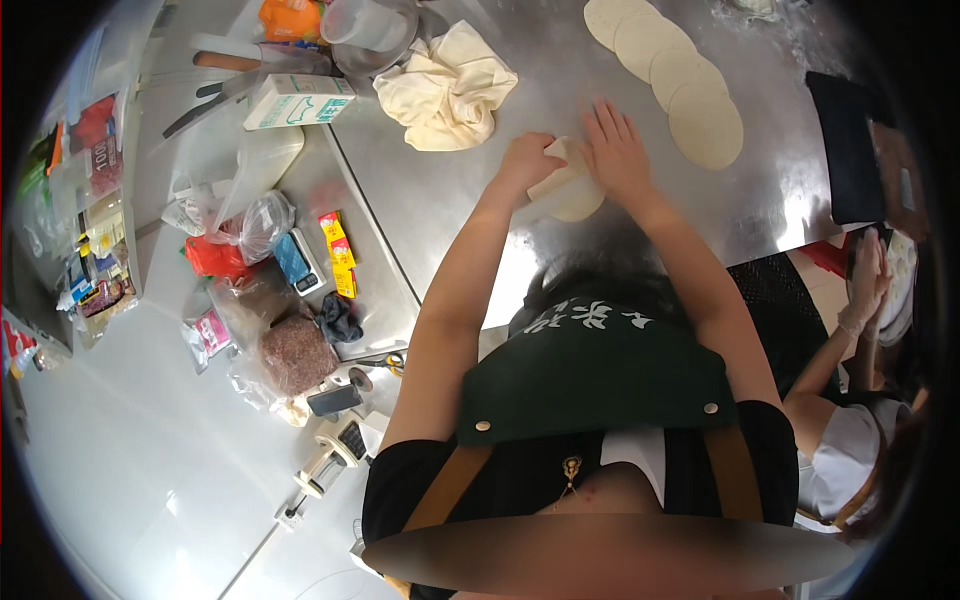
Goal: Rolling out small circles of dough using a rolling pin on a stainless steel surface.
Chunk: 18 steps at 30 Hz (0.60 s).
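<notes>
A thin sheet of pale dough (581,197) lies on the steel worktop between my hands. My left hand (531,163) is curled at its left edge, the thumb pressing over the dough. Beside it my right hand (619,146) rests palm down, fingers extended, touching the sheet's upper right side. The hands cover part of the sheet. Farther right, several flat dough rounds (706,126) overlap in a slanting row. Up and left of my left hand sits a crumpled cream cloth (450,90).
Left of the worktop's seam are a milk carton (300,101), yellow packets (339,255), a digital device (298,261) and bags. Clear plastic containers (367,30) stand behind. A dark flat object (847,150) edges the right side. A co-worker's gloved hands (866,277) are beyond it.
</notes>
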Each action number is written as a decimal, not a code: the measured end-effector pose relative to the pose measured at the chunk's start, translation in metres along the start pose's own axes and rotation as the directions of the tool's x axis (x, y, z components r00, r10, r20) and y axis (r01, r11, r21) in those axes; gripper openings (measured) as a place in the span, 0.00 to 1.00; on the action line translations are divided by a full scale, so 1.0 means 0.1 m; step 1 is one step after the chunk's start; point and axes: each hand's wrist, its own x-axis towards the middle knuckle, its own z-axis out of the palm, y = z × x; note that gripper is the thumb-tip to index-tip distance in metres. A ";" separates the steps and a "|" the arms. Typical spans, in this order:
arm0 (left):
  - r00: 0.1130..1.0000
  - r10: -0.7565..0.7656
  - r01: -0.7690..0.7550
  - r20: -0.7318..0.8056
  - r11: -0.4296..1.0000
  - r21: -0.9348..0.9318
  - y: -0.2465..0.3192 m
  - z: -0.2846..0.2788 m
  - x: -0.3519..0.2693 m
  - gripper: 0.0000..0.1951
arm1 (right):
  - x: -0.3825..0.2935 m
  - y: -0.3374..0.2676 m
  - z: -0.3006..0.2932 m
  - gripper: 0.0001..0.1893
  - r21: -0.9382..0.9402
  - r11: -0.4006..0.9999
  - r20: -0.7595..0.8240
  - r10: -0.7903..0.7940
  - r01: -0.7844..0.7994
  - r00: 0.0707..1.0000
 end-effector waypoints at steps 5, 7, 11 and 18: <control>0.976 0.213 -0.180 -0.038 0.897 0.404 0.13 0.08 -0.27 0.12 | -0.79 0.11 -0.33 0.23 0.031 0.984 0.149 -0.177 0.175 0.973; 0.957 0.278 -0.218 -0.089 0.885 0.412 0.28 0.10 -0.44 0.10 | -0.94 0.16 -0.41 0.22 0.039 0.969 0.153 -0.247 0.244 0.957; 0.964 0.241 -0.231 -0.111 0.968 0.094 0.39 -0.06 -0.72 0.10 | -1.07 0.17 -0.63 0.19 0.155 0.967 0.233 -0.236 0.204 0.943; 0.969 -0.077 0.067 -0.236 0.996 -0.052 -0.29 0.14 -0.75 0.14 | -0.94 0.16 -0.84 0.17 0.239 0.951 0.260 -0.257 0.196 0.931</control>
